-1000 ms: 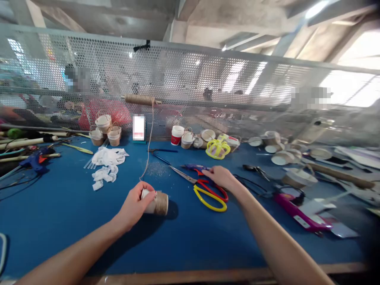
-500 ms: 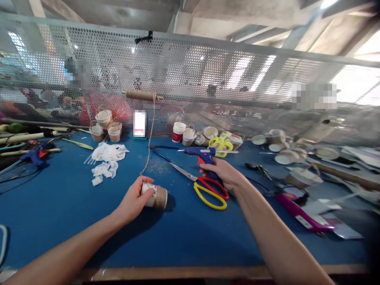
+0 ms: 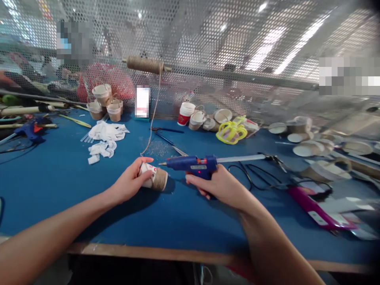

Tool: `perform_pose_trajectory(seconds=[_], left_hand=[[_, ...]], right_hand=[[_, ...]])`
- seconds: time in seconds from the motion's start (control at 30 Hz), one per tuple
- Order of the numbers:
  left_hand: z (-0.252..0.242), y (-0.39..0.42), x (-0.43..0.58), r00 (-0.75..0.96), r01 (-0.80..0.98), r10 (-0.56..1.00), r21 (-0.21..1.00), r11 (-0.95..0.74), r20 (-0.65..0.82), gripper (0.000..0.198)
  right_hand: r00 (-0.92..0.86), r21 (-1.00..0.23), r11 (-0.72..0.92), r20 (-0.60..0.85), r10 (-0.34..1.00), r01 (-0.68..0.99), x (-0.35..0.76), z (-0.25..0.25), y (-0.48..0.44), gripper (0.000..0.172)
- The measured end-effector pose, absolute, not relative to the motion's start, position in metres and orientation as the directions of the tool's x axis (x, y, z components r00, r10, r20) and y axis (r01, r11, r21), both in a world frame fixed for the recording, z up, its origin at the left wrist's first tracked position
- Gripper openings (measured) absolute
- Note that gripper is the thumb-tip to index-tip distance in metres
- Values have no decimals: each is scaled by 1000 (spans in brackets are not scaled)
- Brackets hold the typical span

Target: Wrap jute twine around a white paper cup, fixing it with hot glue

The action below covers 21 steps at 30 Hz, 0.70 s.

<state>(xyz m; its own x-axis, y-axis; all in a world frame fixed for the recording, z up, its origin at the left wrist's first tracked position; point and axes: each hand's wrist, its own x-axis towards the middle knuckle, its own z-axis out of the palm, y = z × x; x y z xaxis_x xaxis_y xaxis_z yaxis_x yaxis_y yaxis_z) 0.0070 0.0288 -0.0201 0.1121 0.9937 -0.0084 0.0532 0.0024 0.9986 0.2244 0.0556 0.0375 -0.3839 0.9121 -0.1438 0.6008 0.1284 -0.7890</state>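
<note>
My left hand (image 3: 130, 178) is closed around a paper cup (image 3: 149, 173) lying on its side, partly wrapped with twine (image 3: 160, 179). A strand of that twine runs from the cup up to a twine spool (image 3: 145, 64) on a rod at the mesh. In my right hand (image 3: 212, 182) is a blue hot glue gun (image 3: 184, 163), its fingers wrapped round the handle. Its nozzle points left, just above and beside the cup, and I cannot tell if it touches. A clear glue stick (image 3: 240, 158) sticks out of its back. Scissor blades (image 3: 179, 151) show partly behind the gun.
At the back stand twine-wrapped cups (image 3: 114, 112), a phone-like screen (image 3: 142, 102), a red cup (image 3: 186, 114) and a yellow looped ribbon (image 3: 231, 132). White strips (image 3: 108, 130) lie left. A second glue gun (image 3: 29, 130) rests far left, a purple device (image 3: 317, 209) right.
The glue gun in my right hand has come down and toward the cup, now covering the scissors' place. My left hand still holds the cup. The view has tilted down.
</note>
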Motion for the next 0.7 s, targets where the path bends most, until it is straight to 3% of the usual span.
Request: perform_pose_trajectory(seconds=[0.1,0.3,0.7], left_hand=[[-17,28,7,74,99,997,995,16,-24,33],[-9,27,4,80,243,997,970,-11,-8,36],[-11,32,3,89,385,996,922,-37,3,37]], right_hand=[[-341,-710,147,-138,930,688,223,38,49,23],[-419,-583,402,113,901,706,220,34,41,16],[-478,-446,516,203,854,731,217,31,34,12]])
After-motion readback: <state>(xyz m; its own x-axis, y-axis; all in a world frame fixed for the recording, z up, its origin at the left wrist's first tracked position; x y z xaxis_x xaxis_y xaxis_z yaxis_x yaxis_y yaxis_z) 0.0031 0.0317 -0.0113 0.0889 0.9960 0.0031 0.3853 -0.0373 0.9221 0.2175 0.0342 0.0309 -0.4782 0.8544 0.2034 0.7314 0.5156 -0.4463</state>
